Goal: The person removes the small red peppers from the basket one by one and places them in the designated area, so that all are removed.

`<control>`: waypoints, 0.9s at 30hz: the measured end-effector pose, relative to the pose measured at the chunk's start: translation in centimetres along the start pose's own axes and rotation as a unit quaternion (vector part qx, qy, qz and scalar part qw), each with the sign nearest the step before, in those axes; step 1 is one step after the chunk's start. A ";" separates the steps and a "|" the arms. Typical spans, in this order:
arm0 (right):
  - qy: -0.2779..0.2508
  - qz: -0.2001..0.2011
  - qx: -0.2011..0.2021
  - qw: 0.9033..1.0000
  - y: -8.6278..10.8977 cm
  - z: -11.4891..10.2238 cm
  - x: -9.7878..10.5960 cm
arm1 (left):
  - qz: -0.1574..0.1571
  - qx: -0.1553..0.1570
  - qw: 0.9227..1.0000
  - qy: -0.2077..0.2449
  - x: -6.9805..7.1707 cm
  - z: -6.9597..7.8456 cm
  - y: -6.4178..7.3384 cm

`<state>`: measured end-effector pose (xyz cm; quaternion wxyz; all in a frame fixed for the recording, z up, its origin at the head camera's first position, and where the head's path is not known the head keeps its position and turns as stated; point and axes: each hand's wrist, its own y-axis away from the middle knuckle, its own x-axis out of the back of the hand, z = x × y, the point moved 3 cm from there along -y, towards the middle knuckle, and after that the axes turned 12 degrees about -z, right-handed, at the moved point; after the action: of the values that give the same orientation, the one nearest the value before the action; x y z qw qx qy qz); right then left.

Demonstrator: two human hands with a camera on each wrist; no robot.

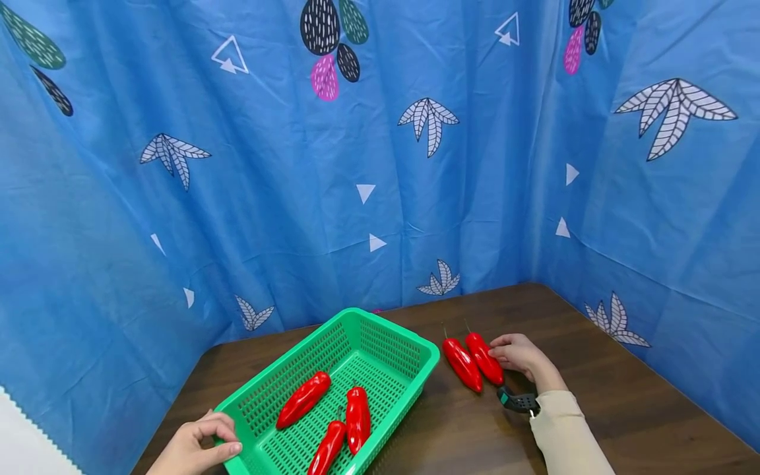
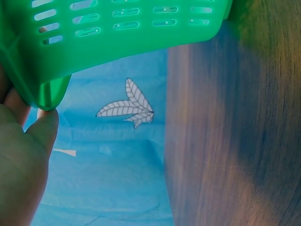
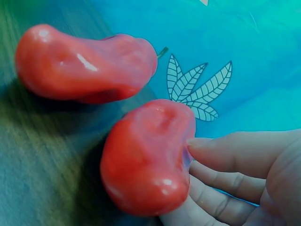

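Observation:
My left hand (image 1: 198, 443) grips the rim at the near left corner of a green plastic basket (image 1: 430, 356), with the thumb on the rim; the left wrist view shows the fingers at the basket's rim from below. Inside lie three red chili peppers, one at the left (image 1: 303, 400), one at the right (image 1: 358, 419) and one in front (image 1: 327, 450). Right of the basket two more red peppers rest side by side on the table, a left one (image 1: 462, 365) and a right one (image 1: 485, 358). My right hand (image 1: 522, 356) touches the right pepper's side with its fingertips; some fingers are partly hidden behind it.
The brown wooden table (image 1: 457, 432) carries the basket and peppers. A blue patterned curtain (image 1: 285, 218) hangs behind the table and along its sides. A black band (image 1: 519, 401) sits on the right wrist. Something white (image 1: 26, 439) shows at lower left.

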<state>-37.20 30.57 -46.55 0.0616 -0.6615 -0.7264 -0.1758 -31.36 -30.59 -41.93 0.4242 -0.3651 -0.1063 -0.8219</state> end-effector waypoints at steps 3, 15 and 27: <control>-0.002 0.002 0.001 1.000 0.1 -0.1 0.0 | 0.003 -0.016 1.000 -0.005 0.0 0.1 -0.1; 0.002 0.025 0.006 1.000 0.3 0.2 0.2 | 0.000 0.001 1.000 0.026 0.0 -0.2 0.1; 0.017 0.035 0.001 0.999 0.4 0.0 -0.1 | 0.005 -0.069 0.998 0.013 0.0 -0.1 0.0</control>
<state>-36.77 30.48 -46.52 0.0802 -0.6833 -0.7020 -0.1840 -31.35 -30.64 -41.98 0.4030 -0.3838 -0.0422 -0.8298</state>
